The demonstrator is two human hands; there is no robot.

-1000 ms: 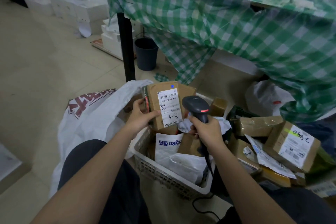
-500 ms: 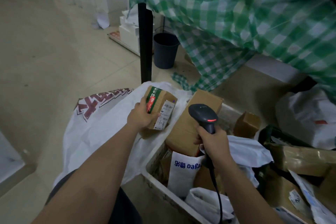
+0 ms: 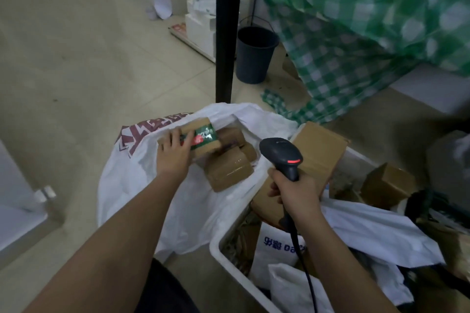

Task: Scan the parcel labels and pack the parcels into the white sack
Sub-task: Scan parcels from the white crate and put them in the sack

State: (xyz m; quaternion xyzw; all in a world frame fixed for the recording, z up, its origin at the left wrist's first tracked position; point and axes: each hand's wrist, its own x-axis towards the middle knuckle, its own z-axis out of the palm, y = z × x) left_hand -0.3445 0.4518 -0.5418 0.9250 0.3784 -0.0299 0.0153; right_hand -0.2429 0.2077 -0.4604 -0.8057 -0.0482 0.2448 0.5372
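A green-and-white checked cloth (image 3: 368,20) hangs over a counter above the work area, its black leg (image 3: 225,35) standing just behind the large white woven sack with red lettering (image 3: 142,178), which lies slumped on the tiled floor (image 3: 76,58) with its mouth spread wide, likely so parcels can be dropped in one-handed. Beside the sack on the right sits a white plastic crate (image 3: 229,256) heaped with brown cardboard boxes and white mailer bags waiting their turn; a tall flat brown carton (image 3: 320,150) leans at its near corner. Inside the sack's mouth lie several brown taped boxes (image 3: 229,168), packed close together. The left hand (image 3: 173,155) grips a small brown cardboard parcel with a green-and-red band (image 3: 201,138), holding it low over those boxes, apparently about to set it among them. The right hand (image 3: 295,190) is closed around the handle of a black handheld barcode scanner (image 3: 281,154), kept upright over the crate with its red light showing and its cable trailing down, probably ready for the next label.
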